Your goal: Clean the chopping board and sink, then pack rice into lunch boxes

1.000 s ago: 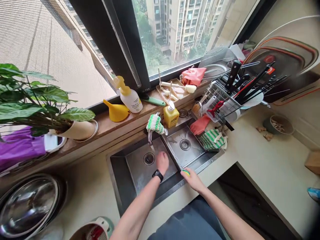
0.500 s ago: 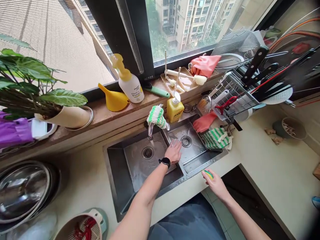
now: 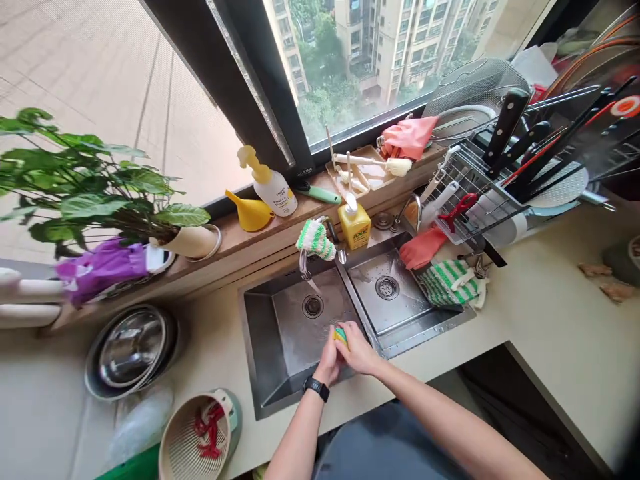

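Left hand [image 3: 327, 361] and right hand [image 3: 361, 353] both clench the sponge [image 3: 341, 333] beside the sink [image 3: 256, 347] divider; the basin beyond lies open.

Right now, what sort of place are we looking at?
Likely a home kitchen: double steel sink, dish rack with knives beside it, soap bottle. The right hand grips a sponge over it.

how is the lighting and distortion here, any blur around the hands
Head view: daylight from the window lights the scene; the wide lens bows the window frame and counter edges; bottom right corner darkens; soft glare on the steel bowls; left hand, right hand and sponge look sharp.
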Tool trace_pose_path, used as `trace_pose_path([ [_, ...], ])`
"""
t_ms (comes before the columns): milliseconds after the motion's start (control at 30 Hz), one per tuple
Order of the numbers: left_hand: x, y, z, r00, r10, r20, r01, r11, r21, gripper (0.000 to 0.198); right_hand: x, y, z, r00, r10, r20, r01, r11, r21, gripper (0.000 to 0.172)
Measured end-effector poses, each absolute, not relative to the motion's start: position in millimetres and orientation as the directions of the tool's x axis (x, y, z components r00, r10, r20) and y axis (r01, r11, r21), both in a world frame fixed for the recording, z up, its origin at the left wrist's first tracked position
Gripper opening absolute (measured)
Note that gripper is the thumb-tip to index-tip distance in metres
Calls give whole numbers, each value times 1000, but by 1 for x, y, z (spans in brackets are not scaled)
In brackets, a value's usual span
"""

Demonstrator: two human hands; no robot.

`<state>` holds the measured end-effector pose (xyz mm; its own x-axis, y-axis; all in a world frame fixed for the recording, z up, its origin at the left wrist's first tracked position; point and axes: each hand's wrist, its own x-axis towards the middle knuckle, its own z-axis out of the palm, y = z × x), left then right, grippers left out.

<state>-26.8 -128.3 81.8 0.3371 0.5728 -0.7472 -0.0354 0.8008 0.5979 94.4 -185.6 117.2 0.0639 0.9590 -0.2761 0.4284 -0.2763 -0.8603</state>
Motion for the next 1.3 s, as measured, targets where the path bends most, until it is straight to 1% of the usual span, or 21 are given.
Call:
trace_pose_path([
  [67, -42, -133, 89, 336, 533, -777, -262, 845, 467, 47, 75, -170, 112, -127, 960, -249, 478, -161, -864, 67],
  [133, -58, -131, 96, 302, 525, -796, -397, 828, 396, 39, 75, -154, 108, -288, 943, -169, 491, -7, -871, 71],
  [167, -65, -130, 99, 295, 518, -803, -431, 822, 372, 34, 83, -142, 106, -299, 947, -118, 507, 52, -861, 71],
  [233, -80, -127, 105, 305, 499, -811, -481, 816, 321, 28, 111, -107, 102, -146, 989, -37, 603, 59, -796, 69],
  [300, -92, -128, 110, 308, 506, -806, -538, 791, 291, 27, 144, -64, 97, 139, 990, -12, 707, -108, -699, 69],
  [333, -97, -130, 111, 297, 517, -803, -564, 773, 290, 27, 158, -42, 93, 233, 972, -15, 727, -184, -661, 72],
  [400, -104, -138, 112, 261, 529, -808, -590, 750, 300, 24, 175, -6, 83, 330, 944, -13, 736, -266, -622, 79],
  [500, -111, -154, 110, 216, 526, -823, -600, 736, 314, 24, 165, 15, 63, 383, 924, 22, 741, -293, -604, 83],
  [567, -114, -163, 110, 198, 532, -823, -610, 724, 321, 25, 143, 3, 50, 318, 948, 6, 768, -254, -588, 83],
  [600, -115, -166, 109, 192, 535, -823, -615, 719, 324, 24, 130, -9, 44, 236, 971, -30, 786, -209, -581, 83],
  [700, -115, -170, 110, 178, 512, -840, -612, 726, 313, 21, 99, -58, 31, -161, 970, -182, 800, 21, -600, 73],
  [767, -114, -168, 111, 167, 500, -850, -603, 734, 313, 20, 96, -86, 29, -377, 908, -181, 754, 188, -629, 66],
  [800, -114, -167, 112, 165, 505, -847, -596, 735, 322, 20, 101, -95, 31, -403, 903, -147, 743, 229, -629, 64],
  [867, -113, -165, 113, 170, 535, -828, -580, 733, 355, 21, 125, -100, 42, -319, 947, -48, 766, 227, -602, 63],
  [967, -113, -165, 115, 187, 558, -808, -562, 736, 378, 21, 166, -83, 61, 4, 999, 48, 834, 24, -551, 70],
  [1033, -113, -167, 114, 197, 545, -815, -553, 748, 367, 22, 170, -71, 64, 178, 984, 22, 840, -140, -525, 78],
  [1067, -113, -168, 114, 202, 535, -820, -545, 757, 360, 22, 162, -68, 62, 210, 978, -11, 837, -185, -515, 81],
  [1133, -112, -169, 113, 204, 522, -828, -523, 773, 358, 23, 127, -75, 52, 144, 983, -109, 840, -180, -511, 83],
  [1200, -110, -168, 113, 207, 515, -832, -504, 785, 361, 23, 85, -94, 41, -83, 969, -231, 830, -61, -554, 79],
  [1267, -109, -167, 114, 217, 512, -831, -502, 789, 355, 22, 57, -120, 37, -290, 924, -248, 771, 72, -633, 74],
  [1300, -109, -166, 115, 220, 510, -832, -505, 789, 350, 21, 53, -132, 39, -318, 925, -208, 747, 109, -656, 71],
])
